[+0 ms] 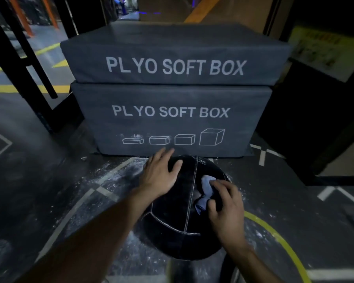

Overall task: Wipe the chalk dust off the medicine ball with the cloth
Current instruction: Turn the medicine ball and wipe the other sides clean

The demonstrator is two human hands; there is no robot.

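Dim gym flooring (39, 180) spread around me, dark rubber with pale line markings and a scatter of white chalk dust (119, 170), and two stacked grey plyo boxes (172, 111) stood just beyond. Between them and me sat the medicine ball (172, 221), black with thin pale seams, resting on the floor and nearly against the lower box.

What worried me was the ball rolling: it was round, free on the floor, and a hard sideways stroke could have pushed it out from under my palm and back into the loose chalk, dirtying what I meant to clean.

My left hand (159, 176) lay flat on the upper left of the ball, fingers spread and straight, steadying it. My right hand (225, 205) sat on the upper right, fingers curled and clamped on the pale blue cloth (206, 186), which was bunched against the ball's surface beside the centre seam.
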